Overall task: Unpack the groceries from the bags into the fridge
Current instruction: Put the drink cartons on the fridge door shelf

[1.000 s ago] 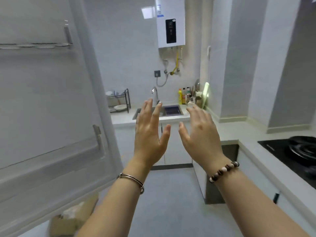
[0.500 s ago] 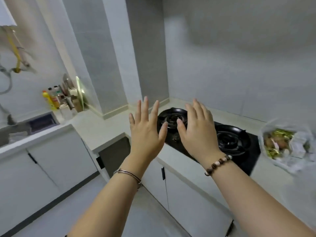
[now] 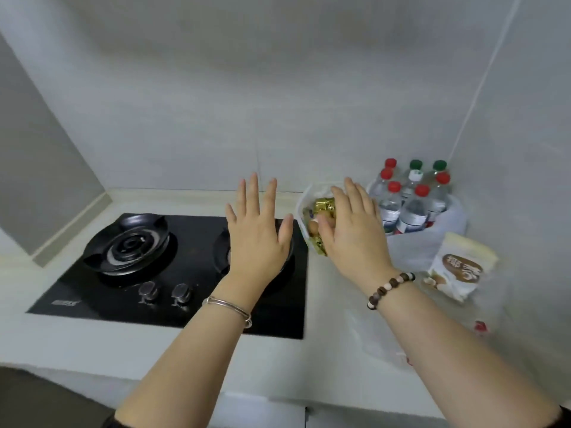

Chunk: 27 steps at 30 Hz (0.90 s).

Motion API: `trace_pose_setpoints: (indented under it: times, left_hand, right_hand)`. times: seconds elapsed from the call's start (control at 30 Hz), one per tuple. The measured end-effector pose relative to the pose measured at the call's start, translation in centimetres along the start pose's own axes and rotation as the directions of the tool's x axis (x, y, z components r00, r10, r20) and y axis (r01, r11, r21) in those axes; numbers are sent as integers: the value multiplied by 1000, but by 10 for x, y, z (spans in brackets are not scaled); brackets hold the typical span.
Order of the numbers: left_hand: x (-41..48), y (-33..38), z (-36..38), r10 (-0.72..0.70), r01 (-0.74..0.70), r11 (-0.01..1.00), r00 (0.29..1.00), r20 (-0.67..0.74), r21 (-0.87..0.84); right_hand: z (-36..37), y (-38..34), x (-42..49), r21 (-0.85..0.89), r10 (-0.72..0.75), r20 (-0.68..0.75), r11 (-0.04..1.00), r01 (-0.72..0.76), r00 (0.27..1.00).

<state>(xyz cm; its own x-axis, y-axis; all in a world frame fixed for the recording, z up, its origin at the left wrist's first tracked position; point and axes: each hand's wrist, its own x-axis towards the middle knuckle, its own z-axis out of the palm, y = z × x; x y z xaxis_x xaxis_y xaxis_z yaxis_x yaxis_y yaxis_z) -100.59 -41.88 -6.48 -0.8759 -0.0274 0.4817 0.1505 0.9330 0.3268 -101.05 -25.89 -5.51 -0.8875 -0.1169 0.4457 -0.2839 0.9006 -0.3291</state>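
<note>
Centrally, two bare hands are held out, backs upward, over a pale countertop (image 3: pixel 92 344) into which a black gas hob (image 3: pixel 191 242) is set. The left hand (image 3: pixel 258 239) is seen above the hob's right burner, most of which is hidden by it. Its fingers are straight and spread, and nothing is held. The right hand (image 3: pixel 355 233) is placed just right of the hob, fingers likewise straight and slightly apart, with nothing gripped.

Behind that hand, a clear grocery bag (image 3: pixel 304 199) is stood open just beside the hob's right edge, with gold-wrapped packets (image 3: pixel 324 205) inside. Much of the bag is blocked by the hand, and whether it is touched cannot be told. Farther right of the hob, in the wall corner, water bottles (image 3: pixel 411 208) with red and green caps are stood upright in a thin white bag. A white snack pouch (image 3: pixel 460 273) is laid well right of the hob, nearer the viewer than the bottles.

The hob's left burner (image 3: pixel 129 245) is uncovered, and two knobs (image 3: pixel 148 291) are seen near the hob's front edge. A silver bangle (image 3: pixel 228 305) is worn on the left wrist, a bead bracelet (image 3: pixel 389 288) on the right.
</note>
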Motion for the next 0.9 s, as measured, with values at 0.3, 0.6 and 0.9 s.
trace_pose_setpoints:
  times: [0.3, 0.6, 0.9]
  left_hand:
    - [22, 67, 96, 91, -60, 966, 989, 114, -252]
    - [33, 119, 185, 109, 60, 931, 896, 430, -361]
    - [31, 117, 215, -86, 225, 964, 771, 630, -144]
  right_hand:
    - [10, 119, 16, -108, 99, 80, 990, -90, 992]
    - [21, 245, 21, -373, 428, 273, 873, -315, 862]
    - [17, 273, 23, -549, 484, 277, 789, -276, 830]
